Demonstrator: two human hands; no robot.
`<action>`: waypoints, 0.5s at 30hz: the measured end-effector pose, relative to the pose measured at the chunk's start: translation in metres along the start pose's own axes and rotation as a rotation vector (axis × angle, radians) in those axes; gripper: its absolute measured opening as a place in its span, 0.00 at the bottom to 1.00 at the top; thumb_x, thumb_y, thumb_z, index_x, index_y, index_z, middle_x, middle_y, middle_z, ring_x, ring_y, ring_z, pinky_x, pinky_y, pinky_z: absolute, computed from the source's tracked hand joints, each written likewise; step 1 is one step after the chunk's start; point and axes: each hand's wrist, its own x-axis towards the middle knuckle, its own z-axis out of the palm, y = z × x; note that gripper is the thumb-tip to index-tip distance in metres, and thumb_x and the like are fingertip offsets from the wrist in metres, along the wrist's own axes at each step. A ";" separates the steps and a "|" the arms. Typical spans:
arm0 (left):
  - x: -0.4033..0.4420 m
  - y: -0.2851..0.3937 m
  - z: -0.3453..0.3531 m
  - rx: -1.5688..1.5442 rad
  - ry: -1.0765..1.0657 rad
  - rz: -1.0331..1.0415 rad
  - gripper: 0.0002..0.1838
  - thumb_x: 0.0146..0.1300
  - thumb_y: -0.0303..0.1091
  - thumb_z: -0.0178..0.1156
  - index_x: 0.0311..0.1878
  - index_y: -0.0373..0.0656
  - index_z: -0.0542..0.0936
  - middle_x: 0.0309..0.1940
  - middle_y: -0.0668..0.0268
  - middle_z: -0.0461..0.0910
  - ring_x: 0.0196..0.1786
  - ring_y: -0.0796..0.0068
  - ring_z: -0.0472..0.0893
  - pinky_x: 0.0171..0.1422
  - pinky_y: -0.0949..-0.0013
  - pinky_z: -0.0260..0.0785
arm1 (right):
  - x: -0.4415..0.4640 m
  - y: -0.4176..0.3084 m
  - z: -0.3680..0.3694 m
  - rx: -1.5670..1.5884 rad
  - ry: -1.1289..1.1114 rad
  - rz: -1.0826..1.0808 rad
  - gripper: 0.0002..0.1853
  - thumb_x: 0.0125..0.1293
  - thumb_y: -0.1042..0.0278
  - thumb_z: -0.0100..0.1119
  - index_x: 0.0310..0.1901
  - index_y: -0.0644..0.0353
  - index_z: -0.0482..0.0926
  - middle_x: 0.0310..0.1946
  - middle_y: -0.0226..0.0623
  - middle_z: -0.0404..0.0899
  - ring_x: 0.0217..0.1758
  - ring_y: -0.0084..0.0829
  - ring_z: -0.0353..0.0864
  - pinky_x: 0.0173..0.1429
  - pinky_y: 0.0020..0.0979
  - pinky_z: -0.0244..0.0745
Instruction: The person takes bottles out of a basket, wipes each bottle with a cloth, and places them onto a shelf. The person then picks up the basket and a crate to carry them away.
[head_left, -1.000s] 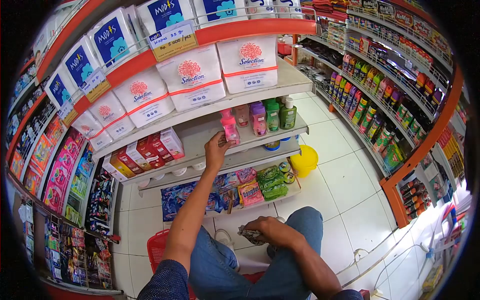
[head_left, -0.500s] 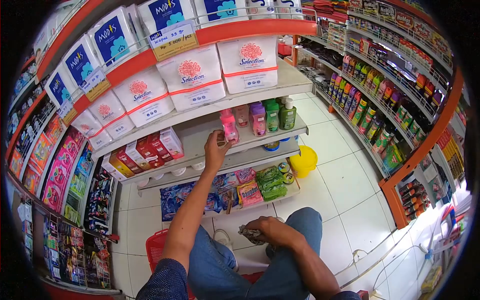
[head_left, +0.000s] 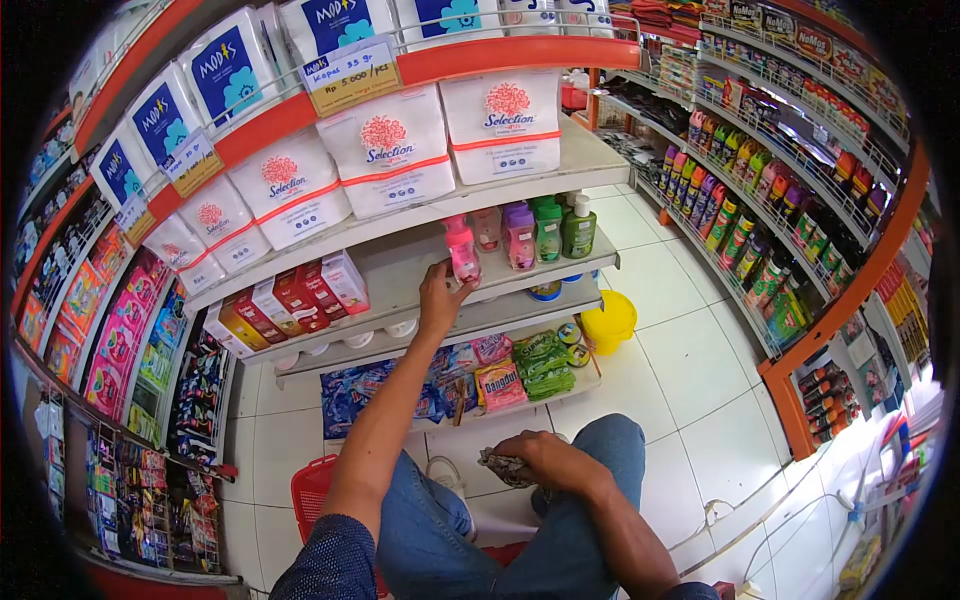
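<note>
My left hand (head_left: 442, 298) reaches to the middle shelf, its fingers closed around the lower part of a pink bottle (head_left: 463, 252). The bottle stands upright at the left end of a small group of bottles. Right behind it is a pale pink bottle (head_left: 487, 230), partly covered. Farther right come a purple bottle (head_left: 520, 242), a green bottle (head_left: 548, 238) and a darker green pump bottle (head_left: 578, 232). Over my right thigh, my right hand (head_left: 548, 460) is closed on a crumpled greyish cloth (head_left: 505, 465).
Cotton packs (head_left: 393, 150) fill the shelf above. Boxes (head_left: 290, 300) stand on the left of the bottle shelf. Detergent packets (head_left: 500, 385) lie on the bottom shelf, beside a yellow bucket (head_left: 608, 322). A red basket (head_left: 312, 488) is by my left leg.
My left hand and the pink bottle have shifted slightly right, nearer the other bottles, and the fingers lie more closely around it. My right hand stays with the cloth.
</note>
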 end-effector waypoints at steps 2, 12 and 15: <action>-0.001 0.005 -0.002 0.010 0.000 -0.024 0.31 0.54 0.40 0.78 0.58 0.36 0.79 0.50 0.52 0.82 0.51 0.57 0.84 0.55 0.56 0.76 | 0.000 0.000 0.000 -0.004 -0.005 -0.004 0.26 0.58 0.76 0.65 0.61 0.58 0.81 0.52 0.51 0.84 0.57 0.51 0.83 0.63 0.43 0.77; 0.004 -0.009 -0.005 -0.084 -0.041 0.002 0.30 0.52 0.36 0.79 0.57 0.36 0.80 0.48 0.53 0.84 0.49 0.59 0.86 0.55 0.60 0.78 | 0.000 0.008 0.006 0.020 0.017 -0.007 0.25 0.58 0.76 0.66 0.60 0.58 0.81 0.51 0.51 0.84 0.56 0.51 0.83 0.62 0.43 0.77; 0.007 -0.010 -0.005 -0.109 -0.044 0.015 0.29 0.52 0.33 0.79 0.56 0.36 0.80 0.48 0.54 0.84 0.49 0.61 0.86 0.54 0.62 0.79 | 0.000 0.008 0.007 0.016 0.066 -0.047 0.23 0.57 0.77 0.66 0.57 0.59 0.81 0.46 0.50 0.85 0.51 0.51 0.84 0.58 0.44 0.79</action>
